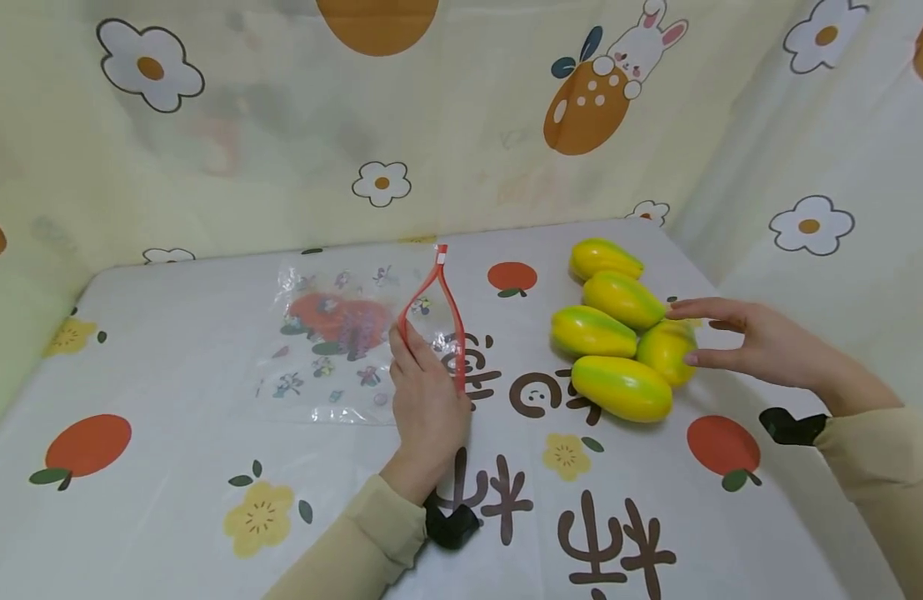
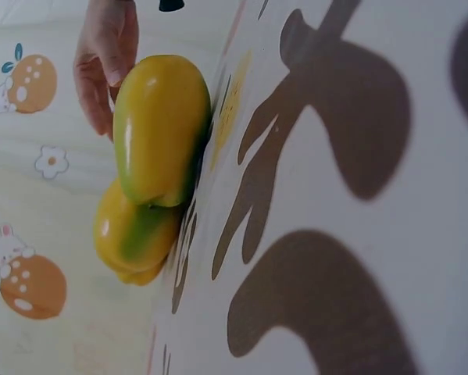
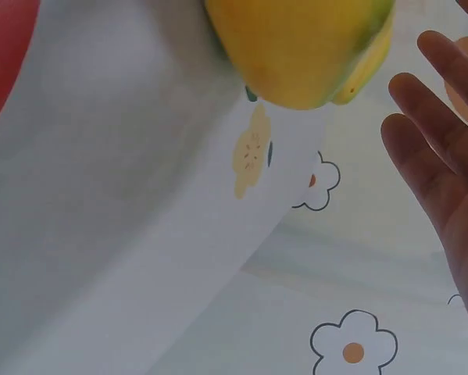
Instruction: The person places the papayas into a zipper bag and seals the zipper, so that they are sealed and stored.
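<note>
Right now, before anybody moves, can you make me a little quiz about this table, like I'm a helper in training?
1. How many yellow-green fruits lie on the table?

2. Which hand is nearer the fruits?
A) left
B) right

3. True or false: the opening of the clear bag is closed all the way along.

Key
1. Five.
2. B. The right hand is beside the fruits, while the left hand is at the clear bag.
3. False. The red strips at its opening stand apart below the top end.
</note>
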`<state>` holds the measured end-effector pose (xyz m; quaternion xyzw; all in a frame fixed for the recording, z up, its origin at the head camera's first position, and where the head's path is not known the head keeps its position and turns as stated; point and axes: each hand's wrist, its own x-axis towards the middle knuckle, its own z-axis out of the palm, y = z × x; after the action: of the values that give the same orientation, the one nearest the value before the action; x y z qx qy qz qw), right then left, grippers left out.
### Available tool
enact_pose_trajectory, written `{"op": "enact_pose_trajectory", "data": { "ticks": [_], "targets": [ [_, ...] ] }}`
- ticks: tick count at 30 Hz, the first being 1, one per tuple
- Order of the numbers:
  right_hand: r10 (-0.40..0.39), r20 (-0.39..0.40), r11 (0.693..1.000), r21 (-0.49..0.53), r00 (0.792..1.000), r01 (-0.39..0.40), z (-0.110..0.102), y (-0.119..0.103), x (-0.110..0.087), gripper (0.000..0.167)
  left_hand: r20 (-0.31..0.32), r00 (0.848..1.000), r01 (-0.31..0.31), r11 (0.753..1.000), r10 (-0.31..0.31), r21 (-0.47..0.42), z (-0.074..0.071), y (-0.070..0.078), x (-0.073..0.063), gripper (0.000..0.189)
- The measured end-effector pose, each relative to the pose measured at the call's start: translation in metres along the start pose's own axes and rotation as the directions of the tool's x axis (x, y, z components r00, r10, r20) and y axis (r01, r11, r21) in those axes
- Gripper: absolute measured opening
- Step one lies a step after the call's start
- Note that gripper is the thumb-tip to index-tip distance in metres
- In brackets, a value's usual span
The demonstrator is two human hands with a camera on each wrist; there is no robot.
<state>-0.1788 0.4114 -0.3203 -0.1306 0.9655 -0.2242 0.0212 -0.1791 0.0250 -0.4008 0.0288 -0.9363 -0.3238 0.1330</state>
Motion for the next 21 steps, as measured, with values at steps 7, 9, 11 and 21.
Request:
{"op": "enact_pose_trajectory", "data": {
  "ticks": [7, 9, 11, 21],
  "targets": [
    [-0.019, 0.095, 0.996, -0.090, 0.995, 0.028, 0.009, -0.003, 0.000, 0.061, 0.018, 1.000, 0.004, 1.000, -0.004, -0.002, 0.001, -0.001, -0.002, 0.107],
    [-0.025, 0.129, 0.994, -0.101, 0.991, 0.038, 0.012, -0.007, 0.002, 0.062, 0.016, 1.000, 0.002, 1.000, -0.002, 0.002, 0.002, -0.001, -0.001, 0.107],
    [-0.031, 0.152, 0.993, -0.106, 0.988, 0.048, 0.015, -0.012, 0.005, 0.063, 0.016, 1.000, 0.004, 1.000, -0.004, 0.004, 0.001, -0.001, -0.001, 0.107],
    [-0.065, 0.173, 0.981, -0.167, 0.983, 0.095, 0.019, -0.016, 0.006, 0.067, -0.008, 1.000, -0.014, 1.000, 0.014, 0.007, -0.002, 0.002, 0.001, 0.107]
  ]
}}
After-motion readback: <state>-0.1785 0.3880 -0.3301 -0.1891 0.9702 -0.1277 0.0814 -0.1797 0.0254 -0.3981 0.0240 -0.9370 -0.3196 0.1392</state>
